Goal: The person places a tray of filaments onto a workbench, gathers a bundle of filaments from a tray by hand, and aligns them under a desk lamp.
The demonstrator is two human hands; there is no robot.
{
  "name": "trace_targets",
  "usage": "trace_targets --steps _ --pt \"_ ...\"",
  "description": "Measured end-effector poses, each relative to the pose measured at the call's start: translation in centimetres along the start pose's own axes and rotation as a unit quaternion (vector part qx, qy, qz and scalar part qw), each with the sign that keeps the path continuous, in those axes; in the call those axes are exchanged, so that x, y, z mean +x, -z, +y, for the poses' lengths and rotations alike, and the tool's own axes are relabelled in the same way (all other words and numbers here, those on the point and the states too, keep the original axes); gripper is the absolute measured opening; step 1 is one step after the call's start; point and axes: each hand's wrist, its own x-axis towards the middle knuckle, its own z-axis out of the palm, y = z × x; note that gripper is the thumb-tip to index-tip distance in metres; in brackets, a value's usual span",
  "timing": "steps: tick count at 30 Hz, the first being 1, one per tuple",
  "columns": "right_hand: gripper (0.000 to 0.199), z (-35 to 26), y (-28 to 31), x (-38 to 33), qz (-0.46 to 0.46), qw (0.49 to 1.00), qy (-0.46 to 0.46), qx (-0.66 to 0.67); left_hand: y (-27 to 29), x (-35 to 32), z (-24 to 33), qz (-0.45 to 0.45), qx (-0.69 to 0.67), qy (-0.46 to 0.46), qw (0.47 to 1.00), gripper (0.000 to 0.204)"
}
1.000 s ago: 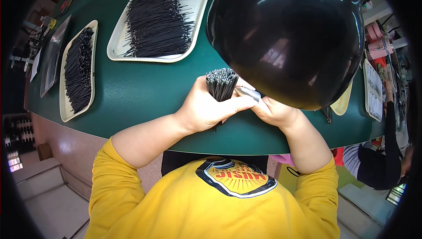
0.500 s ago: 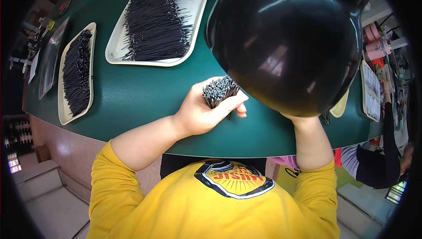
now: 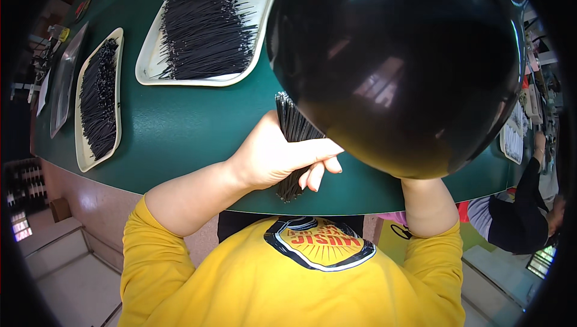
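Note:
My left hand (image 3: 270, 149) is closed around a bundle of thin black wires (image 3: 294, 124) with silvery tips. The bundle stands nearly upright above the green table (image 3: 174, 122), its ends showing above and below my fist. A large glossy black dome (image 3: 396, 74), like a lamp shade, fills the upper right and covers part of the bundle's side. My right forearm (image 3: 428, 204) reaches up under the dome's lower rim, and the hand itself is hidden behind it.
At the far middle lies a white tray (image 3: 237, 79) heaped with black wires. A narrower tray (image 3: 84, 160) of similar wires sits to the left, beside a clear plastic sheet or bag (image 3: 67, 80). A co-worker's arm (image 3: 528, 180) and another tray (image 3: 512, 143) are at the right.
My left hand has turned the wire bundle from end-on toward me to nearly upright. The dome looks larger and lower, covering more of my right wrist.

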Motion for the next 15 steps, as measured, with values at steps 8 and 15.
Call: trace_targets --steps 8,15 --pt "0.048 0.4 0.0 -1.3 0.039 0.998 -0.017 -0.052 1.3 0.7 -1.6 0.004 -0.017 -0.040 0.999 0.007" --pt "0.050 0.7 0.1 -0.3 0.019 0.997 -0.003 0.070 1.1 0.1 -1.1 0.028 -0.075 0.026 0.996 0.005"
